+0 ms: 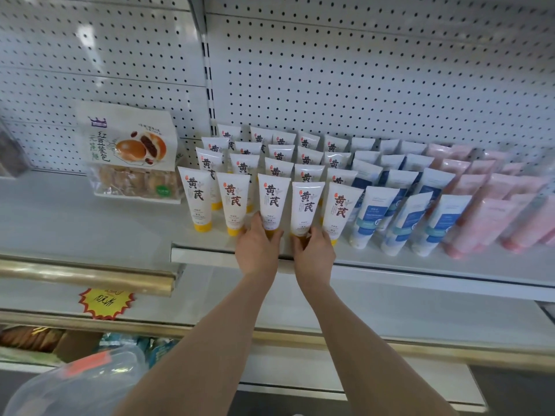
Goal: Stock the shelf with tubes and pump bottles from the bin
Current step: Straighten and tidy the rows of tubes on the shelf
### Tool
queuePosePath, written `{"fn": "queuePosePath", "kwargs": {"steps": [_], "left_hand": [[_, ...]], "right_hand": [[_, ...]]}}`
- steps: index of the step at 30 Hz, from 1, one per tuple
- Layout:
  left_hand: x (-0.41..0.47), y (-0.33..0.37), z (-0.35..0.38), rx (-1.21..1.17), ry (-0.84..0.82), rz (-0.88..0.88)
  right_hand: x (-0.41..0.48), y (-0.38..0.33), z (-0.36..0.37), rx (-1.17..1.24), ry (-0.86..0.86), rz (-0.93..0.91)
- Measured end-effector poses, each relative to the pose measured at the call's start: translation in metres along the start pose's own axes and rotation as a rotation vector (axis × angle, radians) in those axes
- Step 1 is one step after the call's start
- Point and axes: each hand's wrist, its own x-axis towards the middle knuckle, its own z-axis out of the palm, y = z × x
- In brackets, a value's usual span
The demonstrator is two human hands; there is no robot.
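White tubes with yellow caps and black lettering stand cap-down in several rows on the white shelf (390,265). My left hand (255,247) grips the cap end of the third front-row tube (272,199). Just to its right, my right hand (313,250) grips the cap end of the fourth front-row tube (307,205). Both tubes stand upright at the shelf's front edge. Blue-and-white tubes (408,217) fill the middle of the shelf and pink tubes (480,217) the right. A clear plastic bin (75,382) shows at the bottom left.
A bag of red bean buns (129,151) leans on the pegboard to the left of the tubes. A yellow starburst price tag (105,301) hangs under the left shelf rail. Snack packets (36,340) lie on the lower shelf at left.
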Motion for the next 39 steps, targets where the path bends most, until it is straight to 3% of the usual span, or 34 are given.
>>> {"fn": "queuePosePath", "kwargs": {"steps": [21, 28, 33, 39], "left_hand": [[-0.002, -0.007, -0.008, -0.074, 0.009, 0.019], [-0.029, -0.008, -0.016, -0.201, 0.003, 0.022], [-0.043, -0.013, -0.015, -0.202, -0.058, 0.147], [-0.036, 0.000, -0.005, -0.149, -0.136, 0.167]], "right_hand": [[-0.001, -0.001, -0.004, -0.018, -0.006, 0.046], [-0.026, 0.002, -0.024, 0.114, 0.028, 0.069], [-0.034, 0.016, -0.052, 0.133, 0.087, 0.128], [-0.012, 0.028, -0.073, 0.058, 0.040, 0.155]]}}
